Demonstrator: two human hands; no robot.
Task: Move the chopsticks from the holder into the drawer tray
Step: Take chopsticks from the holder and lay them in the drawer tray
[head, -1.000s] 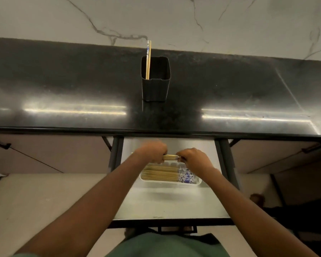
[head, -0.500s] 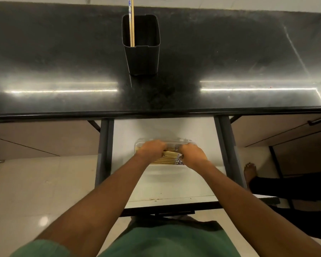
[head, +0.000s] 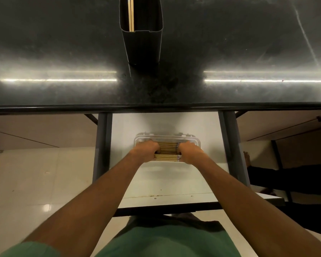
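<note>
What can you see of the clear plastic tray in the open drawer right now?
The clear plastic tray is a shallow, translucent rectangle with rounded corners and small tabs on its far rim. It sits flat on the white drawer floor, long side across. Inside lie pale wooden chopsticks in parallel, some with blue-patterned ends. The left hand and right hand cover its ends, gripping the bundle.

Both ends of the chopstick bundle (head: 168,152) are hidden under the left hand (head: 146,151) and right hand (head: 188,152). The holder (head: 142,45) is cut off at the top edge.
</note>
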